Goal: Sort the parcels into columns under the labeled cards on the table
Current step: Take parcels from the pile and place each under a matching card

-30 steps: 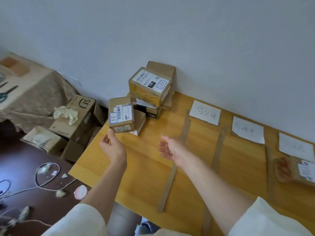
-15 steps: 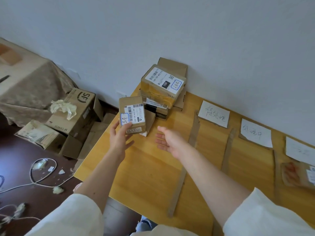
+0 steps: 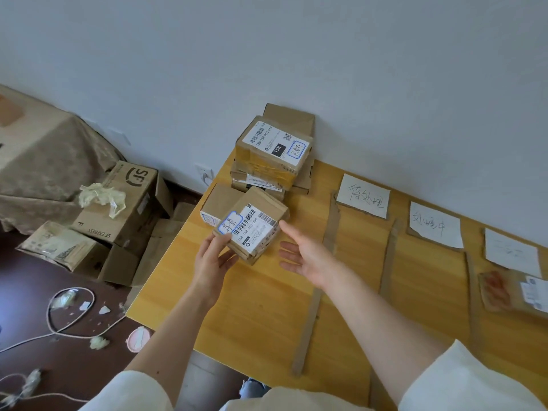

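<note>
Lifted off its spot since a moment ago, the small parcel (image 3: 252,229) now sits tilted in the left hand (image 3: 214,262), whose grip pinches its near corner. Just right of that grip, the right hand (image 3: 308,256) hangs open, fingers straight, thumb beside the parcel. Beyond the grip stands the parcel stack (image 3: 272,155); farther right along the counter (image 3: 255,315) lie three labeled cards (image 3: 363,195).

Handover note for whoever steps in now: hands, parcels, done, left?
Left hand grips a parcel above the table's left end.
Right hand is open beside it, holding nothing.
A parcel stack stands by the wall; one more parcel lies behind the held one.
Done: one parcel lies under the right card.
Left: place the held parcel under its card, then sort the rest.
</note>
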`<state>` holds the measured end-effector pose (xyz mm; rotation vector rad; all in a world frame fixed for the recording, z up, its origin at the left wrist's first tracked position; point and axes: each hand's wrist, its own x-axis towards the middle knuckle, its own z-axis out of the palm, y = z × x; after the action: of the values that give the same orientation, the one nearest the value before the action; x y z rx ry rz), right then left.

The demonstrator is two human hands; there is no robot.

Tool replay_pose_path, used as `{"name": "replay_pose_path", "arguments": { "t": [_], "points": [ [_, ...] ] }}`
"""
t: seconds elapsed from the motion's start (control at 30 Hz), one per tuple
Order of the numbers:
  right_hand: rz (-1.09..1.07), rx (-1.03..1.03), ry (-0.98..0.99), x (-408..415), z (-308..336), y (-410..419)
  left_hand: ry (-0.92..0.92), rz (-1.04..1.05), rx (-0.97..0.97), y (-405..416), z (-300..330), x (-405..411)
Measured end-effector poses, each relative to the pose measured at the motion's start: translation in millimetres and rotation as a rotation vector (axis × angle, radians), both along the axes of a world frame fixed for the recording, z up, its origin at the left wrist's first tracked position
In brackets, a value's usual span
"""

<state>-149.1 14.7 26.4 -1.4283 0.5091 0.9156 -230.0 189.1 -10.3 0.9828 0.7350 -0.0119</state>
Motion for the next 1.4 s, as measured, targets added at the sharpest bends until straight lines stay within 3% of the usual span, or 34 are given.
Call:
{"name": "replay_pose_path", "arguments": {
  "t": [0.37, 0.67, 1.27, 1.4],
  "points": [
    [-0.233, 0.243, 0.018, -27, -5, -49, -0.073, -0.187, 0.111, -35, 11, 9],
    [-0.281, 0.236, 0.023, -44, -13, -88, -0.003, -0.186, 0.117, -75, 12, 17],
    [-0.632, 0.267, 0.061, -74, -14, -206, 0.067, -0.448, 0.144, -207, 13, 28],
    [-0.627, 0.27, 0.012, -82, -16, -241, 0.073, -0.513, 0.143, -250, 17, 28]
  ]
}}
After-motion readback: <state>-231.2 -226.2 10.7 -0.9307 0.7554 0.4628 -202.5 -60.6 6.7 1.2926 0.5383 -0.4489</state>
